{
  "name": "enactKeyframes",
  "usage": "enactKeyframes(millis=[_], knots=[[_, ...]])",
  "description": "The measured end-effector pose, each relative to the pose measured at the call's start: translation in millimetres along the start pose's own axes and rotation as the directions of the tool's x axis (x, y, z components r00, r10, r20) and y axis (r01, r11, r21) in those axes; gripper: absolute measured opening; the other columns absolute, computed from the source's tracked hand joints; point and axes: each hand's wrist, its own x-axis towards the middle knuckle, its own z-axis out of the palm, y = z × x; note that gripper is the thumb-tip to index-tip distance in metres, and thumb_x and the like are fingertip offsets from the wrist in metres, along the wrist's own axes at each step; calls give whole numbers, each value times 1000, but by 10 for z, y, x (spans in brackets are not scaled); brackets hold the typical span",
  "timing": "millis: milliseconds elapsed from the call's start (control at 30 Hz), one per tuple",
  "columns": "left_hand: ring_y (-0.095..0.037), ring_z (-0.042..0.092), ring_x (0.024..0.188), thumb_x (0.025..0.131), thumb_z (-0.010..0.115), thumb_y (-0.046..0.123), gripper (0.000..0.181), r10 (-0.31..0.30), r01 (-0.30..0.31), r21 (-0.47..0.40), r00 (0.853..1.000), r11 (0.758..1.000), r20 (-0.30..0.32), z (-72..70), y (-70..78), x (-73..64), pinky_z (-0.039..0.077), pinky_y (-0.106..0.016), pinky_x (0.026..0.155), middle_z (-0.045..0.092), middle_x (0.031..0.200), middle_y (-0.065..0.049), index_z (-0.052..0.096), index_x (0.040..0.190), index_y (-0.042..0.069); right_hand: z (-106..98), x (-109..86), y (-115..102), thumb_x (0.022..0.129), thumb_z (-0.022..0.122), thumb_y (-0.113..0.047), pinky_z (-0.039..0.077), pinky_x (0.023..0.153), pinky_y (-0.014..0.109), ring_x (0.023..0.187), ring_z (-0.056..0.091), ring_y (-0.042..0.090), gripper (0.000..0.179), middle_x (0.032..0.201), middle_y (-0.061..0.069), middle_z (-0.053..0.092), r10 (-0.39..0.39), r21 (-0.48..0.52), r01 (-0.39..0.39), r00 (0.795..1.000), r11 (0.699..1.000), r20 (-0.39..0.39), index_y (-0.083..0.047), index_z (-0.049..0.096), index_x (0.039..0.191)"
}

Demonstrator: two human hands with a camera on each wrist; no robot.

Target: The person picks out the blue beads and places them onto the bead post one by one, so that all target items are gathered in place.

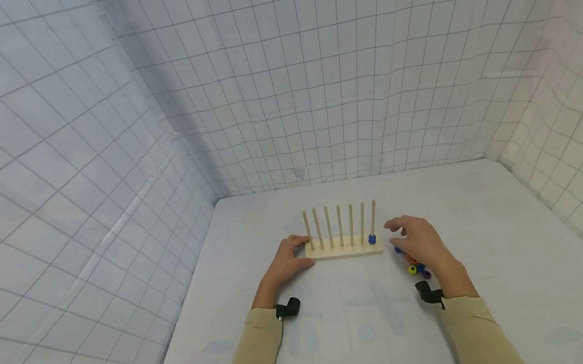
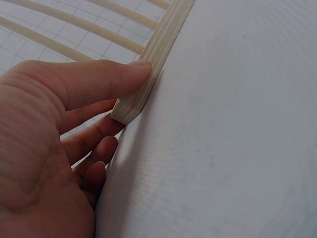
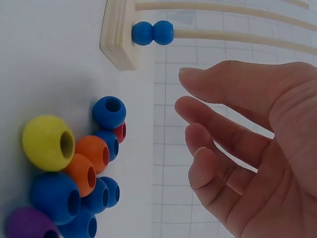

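A wooden peg board (image 1: 344,250) with a row of several upright pegs stands on the table. My left hand (image 1: 284,261) grips its left end, the thumb on the front edge and fingers behind. Two blue beads (image 3: 152,33) are stacked at the bottom of the rightmost peg. To the right of the board hovers my right hand (image 1: 421,244), fingers loosely bent, with nothing between thumb and fingertips. Below it lie loose beads: a yellow bead (image 3: 37,143), orange beads (image 3: 79,173), a purple bead (image 3: 25,223), a red one partly hidden, and several blue beads (image 3: 54,196).
A white table (image 1: 344,319) carries the board and beads. White grid-patterned cloth (image 1: 293,96) hangs behind it and at both sides. Each wrist wears a small black camera, as on the left wrist camera (image 1: 288,308).
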Motion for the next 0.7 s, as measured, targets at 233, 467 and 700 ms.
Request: enactKeyframes(millis=[233,467,700], knots=[[-33,43,130,80,84,19,59,-4,4,6,1000,1000,-5,5,-21,-9,35,-53,108,58,132,-13,64,135,8,6,-53,33,89,72,-8,49,70,43,84,60,24,30,106,8,70,51,-16,-50,997,999,63,-9,73,119],[-33,44,130,80,84,20,59,-4,4,-8,1000,1000,-12,2,-21,-10,35,-53,108,58,132,-13,64,135,8,56,-73,69,85,71,-3,48,69,40,77,56,19,30,99,2,69,54,-38,-50,994,998,91,-9,74,114],[-33,43,129,81,84,23,61,-6,6,-9,1000,1000,-3,8,-25,-1,37,-53,106,57,133,-10,63,136,9,111,-73,69,82,73,-1,51,75,46,84,58,22,32,98,3,68,68,-41,-63,991,997,119,-10,75,113]])
